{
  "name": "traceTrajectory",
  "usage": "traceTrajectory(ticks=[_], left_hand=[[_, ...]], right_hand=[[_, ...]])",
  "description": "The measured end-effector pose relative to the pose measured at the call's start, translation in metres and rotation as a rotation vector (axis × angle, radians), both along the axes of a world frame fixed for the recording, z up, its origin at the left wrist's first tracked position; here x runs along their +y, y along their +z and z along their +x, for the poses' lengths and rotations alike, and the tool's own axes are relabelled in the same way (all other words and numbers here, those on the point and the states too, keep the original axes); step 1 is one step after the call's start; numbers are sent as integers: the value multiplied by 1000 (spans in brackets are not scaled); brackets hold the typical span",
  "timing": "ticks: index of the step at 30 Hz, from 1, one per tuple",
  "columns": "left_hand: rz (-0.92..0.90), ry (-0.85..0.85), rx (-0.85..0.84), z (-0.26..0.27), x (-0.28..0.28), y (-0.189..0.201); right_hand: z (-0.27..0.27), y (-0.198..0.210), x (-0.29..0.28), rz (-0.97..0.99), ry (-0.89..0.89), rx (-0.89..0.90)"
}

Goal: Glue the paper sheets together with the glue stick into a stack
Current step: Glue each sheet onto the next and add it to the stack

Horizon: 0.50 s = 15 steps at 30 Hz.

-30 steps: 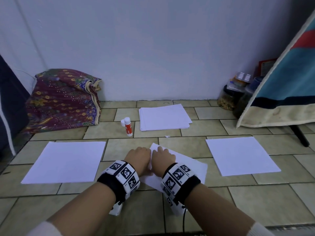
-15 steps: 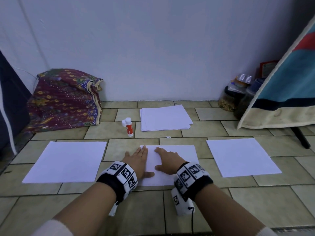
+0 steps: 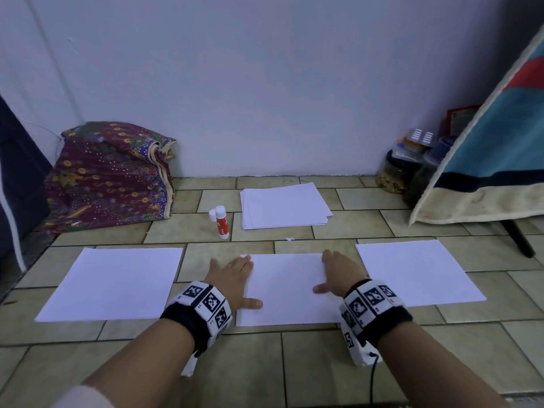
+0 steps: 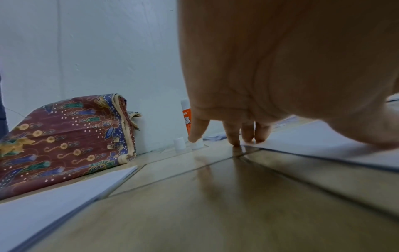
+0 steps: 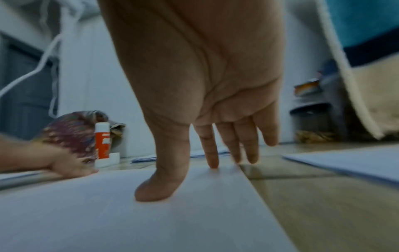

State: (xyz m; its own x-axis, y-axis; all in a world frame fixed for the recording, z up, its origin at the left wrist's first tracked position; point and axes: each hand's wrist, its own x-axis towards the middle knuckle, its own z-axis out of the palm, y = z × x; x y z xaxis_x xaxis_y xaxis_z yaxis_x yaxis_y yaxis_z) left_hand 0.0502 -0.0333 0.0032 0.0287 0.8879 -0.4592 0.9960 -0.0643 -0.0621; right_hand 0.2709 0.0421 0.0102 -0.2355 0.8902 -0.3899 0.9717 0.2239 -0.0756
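A white middle sheet [image 3: 287, 287] [image 5: 151, 213] lies flat on the tiled floor. My left hand [image 3: 234, 275] [image 4: 228, 133] lies flat on its left edge, fingers straight. My right hand [image 3: 338, 272] [image 5: 207, 162] presses flat on its right edge, thumb spread. Another white sheet [image 3: 113, 282] lies to the left and a third sheet [image 3: 418, 273] to the right. Behind them sits a stack of paper [image 3: 284, 206]. The glue stick [image 3: 222, 222] [image 5: 102, 143] stands upright left of the stack with its white cap [image 3: 212, 215] beside it.
A patterned folded cloth [image 3: 109, 178] lies against the wall at back left. Jars [image 3: 397, 169] stand at back right beside a hanging blue and cream blanket [image 3: 494, 160]. A dark stand leg [image 3: 518, 240] reaches the floor at right.
The middle sheet went from skewed under bunched hands to square on the floor. Both hands spread apart, left to the left edge and right to the right edge.
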Motion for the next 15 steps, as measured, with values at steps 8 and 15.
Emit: traceTrajectory(ticks=[8, 15], left_hand=[[159, -124, -114, 27, 2, 13], [144, 14, -88, 16, -1, 14]], right_hand=[[-48, 0, -13, 2, 117, -49], [-86, -3, -31, -3, 338, 96]])
